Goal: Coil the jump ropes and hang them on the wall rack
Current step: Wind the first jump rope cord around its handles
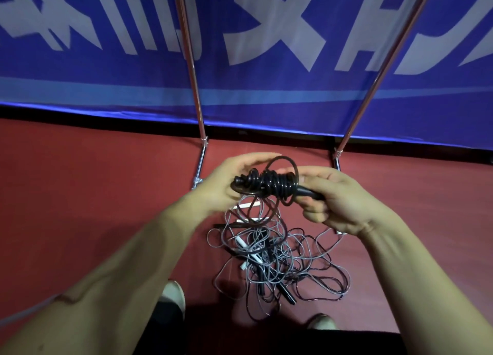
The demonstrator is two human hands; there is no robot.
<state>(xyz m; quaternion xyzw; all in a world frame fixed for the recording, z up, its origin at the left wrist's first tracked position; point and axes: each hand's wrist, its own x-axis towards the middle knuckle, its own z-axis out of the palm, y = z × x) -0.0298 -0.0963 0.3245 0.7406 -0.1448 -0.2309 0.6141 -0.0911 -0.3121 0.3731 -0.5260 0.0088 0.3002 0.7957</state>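
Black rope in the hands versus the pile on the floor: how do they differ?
The black rope is wound into a tight bundle; the floor pile sprawls in loose tangled loops. The black rope is held by the left hand and right hand; the floor pile lies on the red floor. The black rope is all black; the floor pile is mostly grey. Both are thin cord.

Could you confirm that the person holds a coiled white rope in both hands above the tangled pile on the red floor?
Not quite: the head view shows the coiled rope is black, not white. The left hand and right hand do hold it above the tangled pile on the red floor.
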